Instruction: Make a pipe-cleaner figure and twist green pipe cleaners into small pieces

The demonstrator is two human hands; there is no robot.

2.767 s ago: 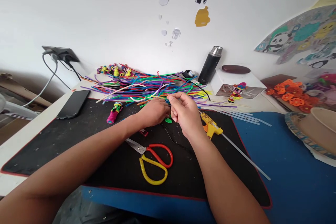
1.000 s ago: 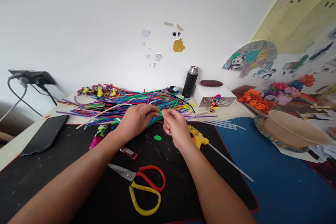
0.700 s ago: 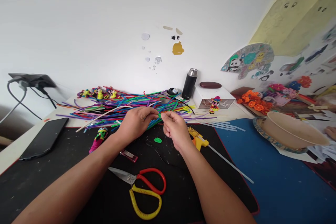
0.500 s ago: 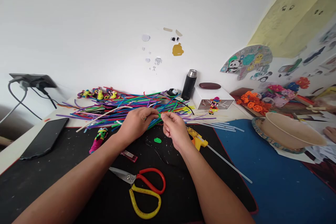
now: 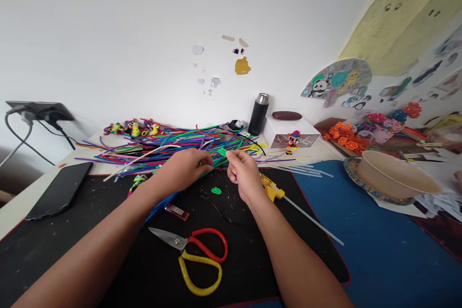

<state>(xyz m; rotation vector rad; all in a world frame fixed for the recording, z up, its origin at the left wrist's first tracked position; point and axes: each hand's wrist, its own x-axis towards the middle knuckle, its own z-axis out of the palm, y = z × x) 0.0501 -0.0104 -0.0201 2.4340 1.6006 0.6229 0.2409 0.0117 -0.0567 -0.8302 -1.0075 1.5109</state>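
Note:
My right hand pinches a small bright green piece between thumb and fingertips. To its left, my left hand has its fingers curled together by the pile of coloured pipe cleaners, with blue strands running beneath it; what it holds, if anything, I cannot make out. A second green piece lies on the black mat below and between the hands. Nearer to me are scissors with one red and one yellow handle, and a small dark red packet.
A yellow glue gun with a long stick lies right of my right hand. Behind stand a black flask and a white box. A phone is at left, a beige bowl at right.
My left hand has come away from the green piece, which stays in my right hand. Blue strands now show under my left forearm. The view has shifted slightly.

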